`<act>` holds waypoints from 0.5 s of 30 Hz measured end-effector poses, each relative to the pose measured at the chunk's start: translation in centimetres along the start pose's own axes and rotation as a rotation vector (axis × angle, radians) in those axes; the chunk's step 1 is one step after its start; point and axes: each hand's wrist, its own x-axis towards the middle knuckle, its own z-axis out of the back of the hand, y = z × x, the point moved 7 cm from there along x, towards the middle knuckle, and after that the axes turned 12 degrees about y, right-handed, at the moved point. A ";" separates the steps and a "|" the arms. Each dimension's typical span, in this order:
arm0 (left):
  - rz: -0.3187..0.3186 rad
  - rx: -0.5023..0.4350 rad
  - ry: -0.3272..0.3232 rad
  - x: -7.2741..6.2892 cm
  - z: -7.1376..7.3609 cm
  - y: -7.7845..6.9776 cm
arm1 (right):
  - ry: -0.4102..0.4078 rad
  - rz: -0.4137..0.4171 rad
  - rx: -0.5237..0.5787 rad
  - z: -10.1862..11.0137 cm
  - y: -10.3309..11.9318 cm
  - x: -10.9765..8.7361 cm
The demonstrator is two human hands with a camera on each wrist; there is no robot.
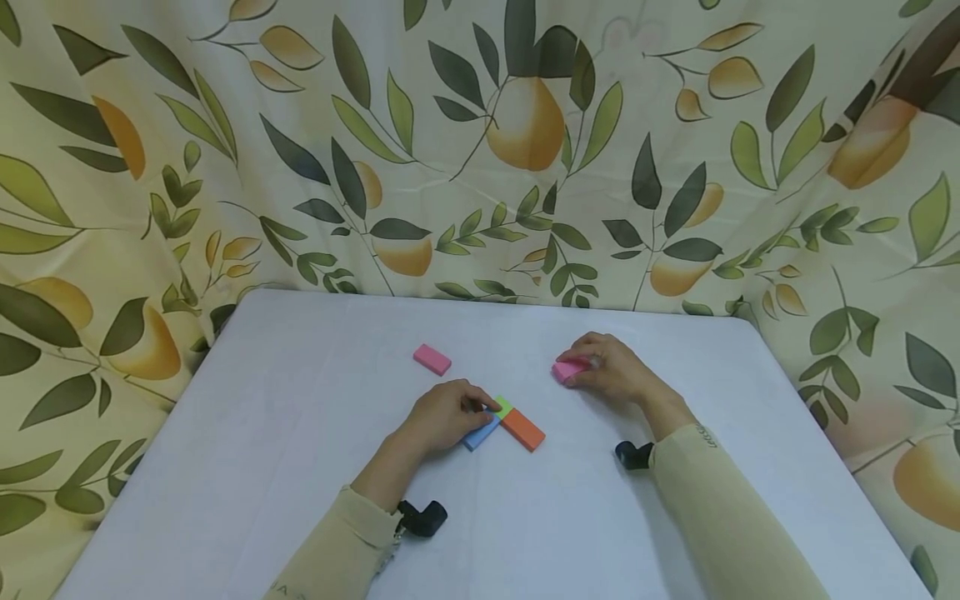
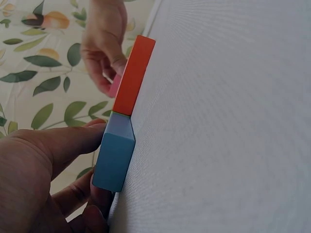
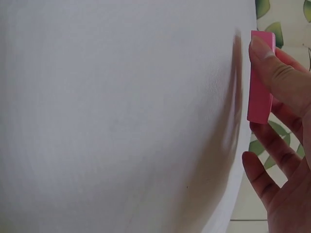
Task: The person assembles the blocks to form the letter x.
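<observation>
My right hand [image 1: 611,371] pinches a pink block [image 1: 568,370] at the right of the table. In the right wrist view the thumb lies across that pink block [image 3: 260,97], and its shadow falls on the cloth. Fingers of my left hand [image 1: 444,417] grip a blue block [image 1: 482,435] near the table's middle. The left wrist view shows the blue block [image 2: 114,162] between thumb and fingers, end-on to an orange block [image 2: 135,75]. Seen from the head, the orange block [image 1: 523,430] slants away from a small green piece [image 1: 502,406], partly covered by the left hand.
Another pink block [image 1: 432,359] lies alone behind the left hand. White cloth covers the table [image 1: 300,367]. A curtain [image 1: 480,167] printed with fruit and leaves hangs behind and beside it. Black wrist cameras [image 1: 423,518] sit at both cuffs.
</observation>
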 end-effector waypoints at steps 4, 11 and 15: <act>-0.003 0.003 -0.006 0.0 0.0 -0.1 | 0.004 0.005 -0.002 -0.2 0.3 0.1; 0.000 0.001 -0.001 0.0 0.0 -0.1 | 0.012 0.003 -0.009 -0.5 1.2 0.2; -0.003 -0.001 0.001 0.0 -0.1 -0.1 | 0.017 0.017 -0.004 -0.6 1.7 0.3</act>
